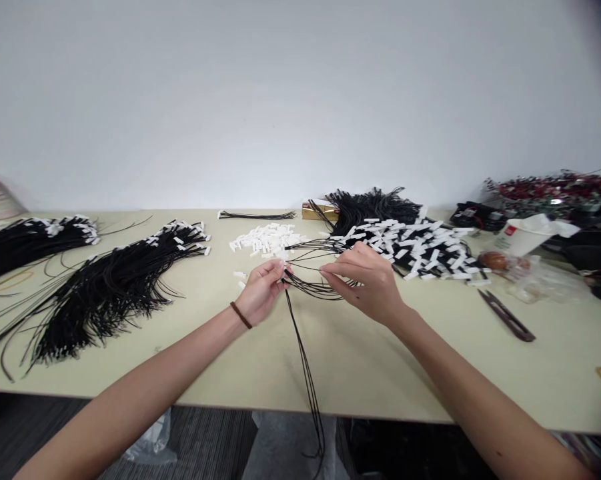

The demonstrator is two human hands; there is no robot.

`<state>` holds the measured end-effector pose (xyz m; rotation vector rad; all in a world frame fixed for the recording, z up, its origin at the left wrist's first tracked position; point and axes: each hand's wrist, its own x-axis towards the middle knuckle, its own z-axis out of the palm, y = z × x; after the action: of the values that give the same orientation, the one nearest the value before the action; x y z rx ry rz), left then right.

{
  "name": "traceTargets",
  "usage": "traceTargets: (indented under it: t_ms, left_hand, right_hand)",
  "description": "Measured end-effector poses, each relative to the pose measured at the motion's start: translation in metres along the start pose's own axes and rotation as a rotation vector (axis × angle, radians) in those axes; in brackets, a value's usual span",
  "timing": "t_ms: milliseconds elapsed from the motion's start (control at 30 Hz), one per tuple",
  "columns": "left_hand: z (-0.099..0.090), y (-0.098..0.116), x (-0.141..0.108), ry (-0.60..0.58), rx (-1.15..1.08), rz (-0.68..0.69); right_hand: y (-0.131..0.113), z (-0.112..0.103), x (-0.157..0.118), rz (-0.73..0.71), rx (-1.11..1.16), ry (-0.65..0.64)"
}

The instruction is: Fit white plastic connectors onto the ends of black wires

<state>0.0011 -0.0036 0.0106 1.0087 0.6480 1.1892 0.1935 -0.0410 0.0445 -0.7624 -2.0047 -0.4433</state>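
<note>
Clr bag (pixel 151 445) on floor (pixel 207 437) at 7-8 o'clk, contents unclear. Blk wires (pixel 295 321): some hang at 6 o'clk past table (pixel 220 373) edge, rest strung btwn L hand (pixel 265 287) (closed, pinching them) & R hand (pixel 363 277), fingertips pinched on one. 3 o'clk: crumpled bag (pixel 550 283) w/ brown round item (pixel 494 261), in or beside, can't tell; behind, wht cup (pixel 517 240) holding tissue (pixel 556 226). 12-1 o'clk: gold box (pixel 325 212).

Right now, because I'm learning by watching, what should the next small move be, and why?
Perhaps ease the right hand closer to the left hand along the black wires between them: its fingers are pinched just short, and the left hand grips gathered wires.
</note>
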Motion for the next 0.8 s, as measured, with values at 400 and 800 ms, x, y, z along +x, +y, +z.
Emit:
traceTargets:
  t_ms: [400, 800]
  left_hand:
    - [0.009, -0.005, -0.009, -0.105, 0.111, -0.018]
    - [0.012, -0.002, -0.015, -0.102, 0.157, -0.021]
  right_hand:
    - [-0.012, 0.020, -0.010, -0.023, -0.054, 0.027]
    - [-0.013, 0.024, -0.012, -0.020, -0.075, 0.032]
